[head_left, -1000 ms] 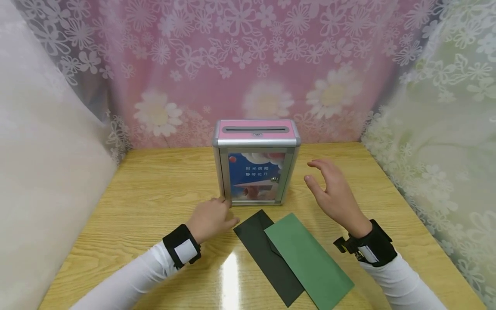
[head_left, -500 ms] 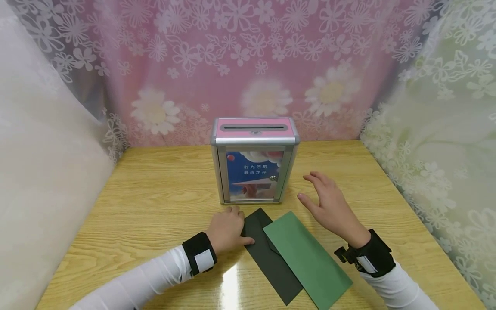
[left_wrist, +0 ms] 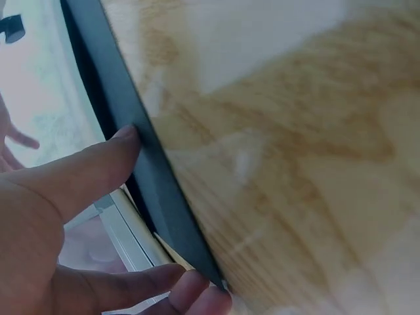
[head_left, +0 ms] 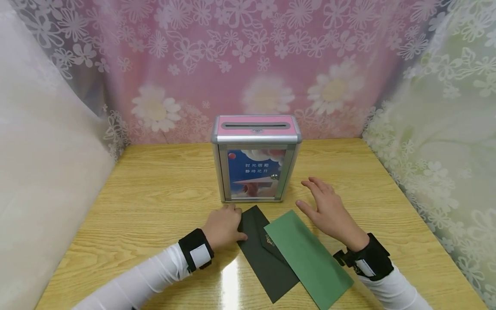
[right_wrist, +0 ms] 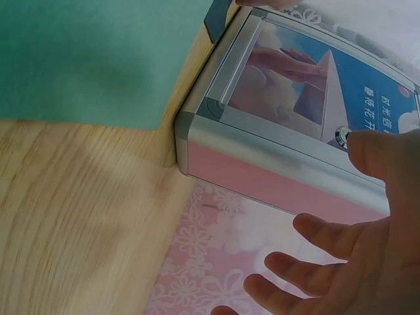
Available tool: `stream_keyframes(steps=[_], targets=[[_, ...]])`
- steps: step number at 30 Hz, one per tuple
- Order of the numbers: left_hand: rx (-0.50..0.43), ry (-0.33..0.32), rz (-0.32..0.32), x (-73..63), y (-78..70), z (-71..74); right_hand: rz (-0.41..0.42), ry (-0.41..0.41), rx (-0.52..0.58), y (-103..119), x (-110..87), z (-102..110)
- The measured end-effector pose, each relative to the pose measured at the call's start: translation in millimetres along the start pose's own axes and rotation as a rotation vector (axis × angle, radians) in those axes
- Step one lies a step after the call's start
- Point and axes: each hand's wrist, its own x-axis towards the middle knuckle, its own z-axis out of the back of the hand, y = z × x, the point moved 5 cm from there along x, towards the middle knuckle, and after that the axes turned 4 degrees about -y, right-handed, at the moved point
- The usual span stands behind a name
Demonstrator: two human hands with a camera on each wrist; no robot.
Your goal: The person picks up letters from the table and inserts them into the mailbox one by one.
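My left hand [head_left: 222, 226] pinches the left edge of a black envelope [head_left: 265, 262] near its far corner. In the left wrist view the thumb lies on the envelope [left_wrist: 172, 197] and the fingertips are at its corner. A gold emblem shows on the flap. Overlapping the black envelope's right side is a green envelope [head_left: 310, 262], lying flat on the wooden table. Behind them stands a pink and silver letter box [head_left: 255, 140] with a slot on top and a small lock on its front. My right hand [head_left: 331, 213] hovers right of the box, fingers spread, holding nothing.
The wooden table [head_left: 155, 185] reaches back to a pink floral curtain [head_left: 217, 77]. A white curtain [head_left: 50, 142] hangs along the left and a pale green floral one [head_left: 445, 142] along the right.
My left hand moved from the box's lower left corner to the black envelope, which has shifted slightly left, uncovering its emblem. My right hand came lower and a little nearer.
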Motion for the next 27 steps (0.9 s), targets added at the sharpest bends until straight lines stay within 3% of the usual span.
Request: stream_keyframes(steps=[7, 16, 22, 27], targets=[[-0.060, 0.013, 0.033, -0.6, 13.7, 2.4, -0.004, 0.009, 0.013, -2, -1.1, -2], [-0.134, 0.075, 0.126, -4.5, 30.9, 2.4, -0.013, 0.014, 0.014, -3, -3.6, -5], [-0.166, 0.076, 0.137, -6.9, 38.2, 6.3, -0.003, 0.019, -0.001, -3, -6.1, -9], [-0.250, 0.065, 0.132, -8.7, 43.0, 7.7, 0.021, 0.032, -0.008, -1, -9.1, -13]])
